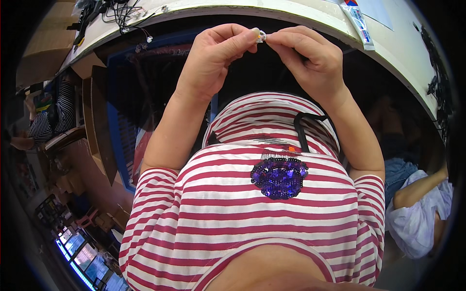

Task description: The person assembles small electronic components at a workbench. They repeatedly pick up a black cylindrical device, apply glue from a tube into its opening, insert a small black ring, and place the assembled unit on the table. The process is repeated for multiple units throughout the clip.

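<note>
Fingertips meet over a small white piece, pinched between a worker's two hands just beside the near edge of a white tabletop. The left hand has thumb and forefinger closed on one side of it; the right hand grips the other with its fingertips, thumb and forefinger nearly together. What the piece is cannot be told from here, so much of it being covered by the fingers.

The step in hand looks to be close two-handed fingertip work, and the next move would seem to call for a steady hold on one side and a light, exact touch on the other, since so small a part could easily slip.

On the tabletop, a white, blue and red tube carries bold printed lettering, the only writing clear to the eye; none shows on the piece. A tangle of dark cables lies to the left. Farther out, a person in a pale top sits at right, and cardboard boxes stand at left.
</note>
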Demonstrator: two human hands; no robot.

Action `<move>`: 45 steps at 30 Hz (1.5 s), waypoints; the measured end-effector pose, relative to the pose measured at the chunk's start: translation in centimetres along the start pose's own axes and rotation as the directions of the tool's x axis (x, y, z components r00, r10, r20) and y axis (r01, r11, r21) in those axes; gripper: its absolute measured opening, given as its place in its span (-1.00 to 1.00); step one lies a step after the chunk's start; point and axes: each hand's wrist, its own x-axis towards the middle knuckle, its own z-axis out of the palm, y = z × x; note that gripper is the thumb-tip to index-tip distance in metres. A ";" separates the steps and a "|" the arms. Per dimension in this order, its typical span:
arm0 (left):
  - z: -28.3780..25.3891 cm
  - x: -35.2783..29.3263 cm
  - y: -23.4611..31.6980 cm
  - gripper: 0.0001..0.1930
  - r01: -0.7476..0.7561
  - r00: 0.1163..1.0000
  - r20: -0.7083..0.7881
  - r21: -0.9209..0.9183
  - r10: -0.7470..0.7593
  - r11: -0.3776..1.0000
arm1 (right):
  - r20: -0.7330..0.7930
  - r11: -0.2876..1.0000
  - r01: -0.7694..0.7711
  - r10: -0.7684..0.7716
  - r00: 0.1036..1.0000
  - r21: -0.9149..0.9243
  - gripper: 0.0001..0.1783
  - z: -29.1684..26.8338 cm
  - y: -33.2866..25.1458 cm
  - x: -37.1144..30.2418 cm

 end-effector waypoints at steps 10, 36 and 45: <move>0.1 -0.4 1.0 -0.83 -0.104 0.992 0.087 0.129 0.093 0.986 | 0.081 0.911 -0.281 0.269 0.960 0.303 -0.85 0.1 -0.2 1.2; 3.0 2.4 -1.6 -0.92 -0.089 0.995 0.039 -0.169 0.096 0.982 | -0.136 0.904 -0.096 0.043 0.990 -0.418 -0.78 -8.7 2.1 1.0; 5.4 4.2 -0.4 -0.82 -0.115 0.992 0.059 0.118 0.109 0.986 | -0.098 0.740 -0.576 0.583 0.807 -0.347 -0.73 -10.8 6.6 3.3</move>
